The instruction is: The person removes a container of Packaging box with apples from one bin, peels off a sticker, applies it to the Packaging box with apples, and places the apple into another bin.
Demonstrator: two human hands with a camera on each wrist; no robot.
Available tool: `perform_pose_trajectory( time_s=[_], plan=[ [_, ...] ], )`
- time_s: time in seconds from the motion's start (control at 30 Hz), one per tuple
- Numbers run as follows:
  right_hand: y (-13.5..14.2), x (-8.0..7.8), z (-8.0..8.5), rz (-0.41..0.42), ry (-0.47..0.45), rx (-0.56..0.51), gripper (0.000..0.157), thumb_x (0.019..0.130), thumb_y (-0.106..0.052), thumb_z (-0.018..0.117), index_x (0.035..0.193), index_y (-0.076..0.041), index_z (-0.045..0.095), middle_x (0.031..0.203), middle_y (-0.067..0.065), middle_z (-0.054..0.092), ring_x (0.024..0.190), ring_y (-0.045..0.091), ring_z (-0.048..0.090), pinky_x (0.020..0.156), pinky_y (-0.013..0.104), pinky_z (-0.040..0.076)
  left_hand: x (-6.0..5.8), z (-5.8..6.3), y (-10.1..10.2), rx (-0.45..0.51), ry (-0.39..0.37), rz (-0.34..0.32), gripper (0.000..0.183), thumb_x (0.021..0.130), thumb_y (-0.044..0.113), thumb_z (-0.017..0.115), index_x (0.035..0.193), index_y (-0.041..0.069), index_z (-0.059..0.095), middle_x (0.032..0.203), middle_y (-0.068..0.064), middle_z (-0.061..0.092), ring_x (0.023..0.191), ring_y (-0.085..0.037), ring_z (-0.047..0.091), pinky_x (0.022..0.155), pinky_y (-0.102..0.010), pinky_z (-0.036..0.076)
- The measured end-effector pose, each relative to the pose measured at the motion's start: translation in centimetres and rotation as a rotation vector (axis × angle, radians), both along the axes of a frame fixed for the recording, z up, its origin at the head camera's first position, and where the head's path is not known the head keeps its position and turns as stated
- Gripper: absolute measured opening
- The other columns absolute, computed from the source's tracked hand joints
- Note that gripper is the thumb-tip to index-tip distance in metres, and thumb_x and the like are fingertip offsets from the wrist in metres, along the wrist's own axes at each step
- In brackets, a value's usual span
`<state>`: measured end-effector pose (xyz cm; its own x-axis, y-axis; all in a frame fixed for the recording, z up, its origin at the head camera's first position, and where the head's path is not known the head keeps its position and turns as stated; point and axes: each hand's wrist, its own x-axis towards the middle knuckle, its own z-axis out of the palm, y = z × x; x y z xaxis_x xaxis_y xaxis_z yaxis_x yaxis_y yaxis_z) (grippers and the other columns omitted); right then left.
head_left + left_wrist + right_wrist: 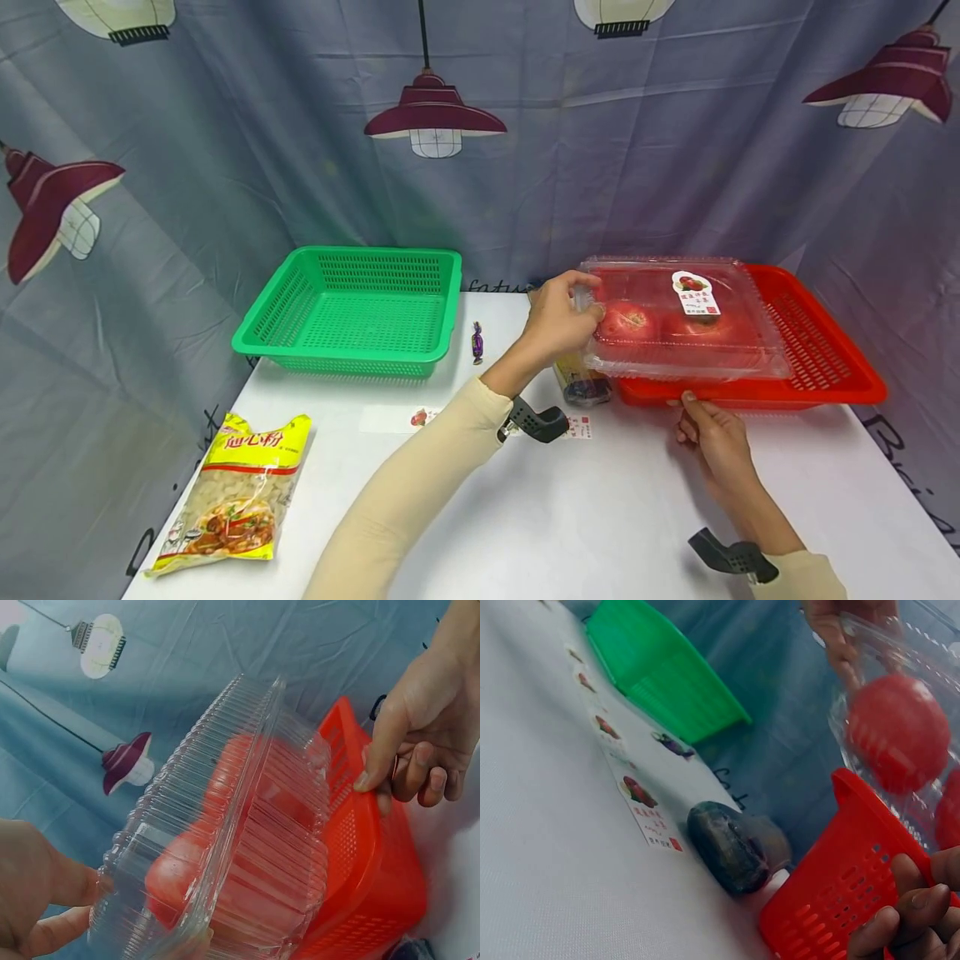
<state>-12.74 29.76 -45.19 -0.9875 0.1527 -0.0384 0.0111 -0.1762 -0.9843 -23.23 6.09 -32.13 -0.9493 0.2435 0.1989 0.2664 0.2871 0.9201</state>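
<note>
My left hand (562, 315) grips the left end of a clear plastic clamshell box (738, 346), thumb and fingers on its edge. Red tomatoes (628, 322) show through the plastic, and a white label (696, 293) sits on the lid. The box is held tilted over the red basket (817, 333), overlapping most of it in the head view. At the basket's front rim, my right hand (716, 442) pinches the edge between thumb and fingers, plain in the left wrist view, where the tomatoes (184, 870) press against the ribbed wall.
A green basket (345, 329) stands at the back left. Beside it lies a purple-wrapped candy (477, 343). A yellow food bag (236, 492) lies front left. Printed label strip (390, 418) runs under my left arm. Against the red basket's left side is a dark packet (731, 844).
</note>
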Motion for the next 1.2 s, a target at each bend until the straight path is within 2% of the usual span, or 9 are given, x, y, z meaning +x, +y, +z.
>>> perform_pose_trajectory(
  time_s=[0.1, 0.23, 0.43, 0.63, 0.73, 0.87, 1.0, 1.2],
  plan=[
    [0.0, 0.1, 0.0, -0.002, -0.004, 0.0, 0.03, 0.102, -0.024, 0.055, 0.097, 0.0, 0.073, 0.06, 0.005, 0.043, 0.058, 0.014, 0.05, 0.055, 0.024, 0.045, -0.3, -0.1, 1.1, -0.035, 0.019, 0.013, 0.032, 0.087, 0.01, 0.069, 0.118, 0.01, 0.067, 0.119, -0.005, 0.061, 0.098, -0.02, 0.052, 0.077, -0.026, 0.041],
    [0.0, 0.2, 0.1, -0.001, -0.01, 0.0, 0.03, 0.101, -0.024, 0.056, 0.097, -0.001, 0.074, 0.06, 0.005, 0.041, 0.058, 0.014, 0.05, 0.054, 0.024, 0.045, -0.7, -0.4, 2.6, -0.082, 0.021, 0.044, 0.03, 0.087, 0.013, 0.07, 0.116, 0.013, 0.068, 0.118, -0.002, 0.063, 0.103, -0.017, 0.054, 0.08, -0.023, 0.042],
    [0.0, 0.2, 0.0, -0.007, -0.02, 0.002, 0.03, 0.101, -0.025, 0.056, 0.096, -0.001, 0.074, 0.059, 0.004, 0.041, 0.057, 0.014, 0.049, 0.054, 0.024, 0.043, -1.2, -1.1, 5.0, -0.122, 0.043, 0.072, 0.029, 0.085, 0.014, 0.07, 0.114, 0.016, 0.069, 0.082, 0.003, 0.062, 0.099, -0.012, 0.051, 0.078, -0.02, 0.039],
    [0.0, 0.2, 0.0, -0.015, -0.034, -0.013, 0.028, 0.1, -0.026, 0.058, 0.094, -0.004, 0.074, 0.061, 0.002, 0.043, 0.058, 0.013, 0.048, 0.055, 0.023, 0.045, -1.3, -1.6, 7.4, -0.11, 0.048, 0.102, 0.028, 0.085, 0.012, 0.068, 0.112, 0.014, 0.07, 0.069, 0.004, 0.058, 0.095, -0.011, 0.051, 0.074, -0.018, 0.04],
    [0.0, 0.2, 0.0, -0.017, -0.04, -0.02, 0.027, 0.1, -0.026, 0.058, 0.095, -0.005, 0.074, 0.061, 0.003, 0.044, 0.058, 0.013, 0.048, 0.055, 0.023, 0.046, -1.3, -2.1, 8.5, -0.147, 0.045, 0.14, 0.028, 0.084, 0.013, 0.069, 0.111, 0.015, 0.071, 0.073, 0.004, 0.059, 0.095, -0.012, 0.051, 0.076, -0.018, 0.039],
    [0.1, 0.2, 0.0, -0.017, -0.047, 0.0, 0.029, 0.1, -0.027, 0.058, 0.098, -0.004, 0.073, 0.062, 0.004, 0.044, 0.059, 0.014, 0.05, 0.057, 0.023, 0.047, -1.3, -2.9, 9.7, -0.191, 0.004, 0.192, 0.028, 0.082, 0.015, 0.072, 0.11, 0.019, 0.072, 0.091, 0.005, 0.059, 0.095, -0.011, 0.05, 0.073, -0.018, 0.041],
    [0.1, 0.3, -0.1, -0.015, -0.054, 0.015, 0.029, 0.101, -0.028, 0.057, 0.097, -0.003, 0.073, 0.062, 0.005, 0.044, 0.06, 0.014, 0.05, 0.057, 0.024, 0.047, -1.4, -3.6, 10.8, -0.224, -0.017, 0.222, 0.029, 0.081, 0.016, 0.073, 0.11, 0.019, 0.071, 0.095, 0.004, 0.059, 0.095, -0.011, 0.051, 0.073, -0.018, 0.043],
    [0.0, 0.3, 0.0, -0.031, -0.069, 0.05, 0.029, 0.1, -0.03, 0.057, 0.092, -0.007, 0.073, 0.061, 0.005, 0.043, 0.059, 0.014, 0.05, 0.057, 0.024, 0.046, -1.4, -4.1, 12.3, -0.266, -0.074, 0.254, 0.031, 0.081, 0.02, 0.073, 0.112, 0.022, 0.07, 0.101, 0.004, 0.058, 0.097, -0.015, 0.054, 0.081, -0.027, 0.047]
  ],
)
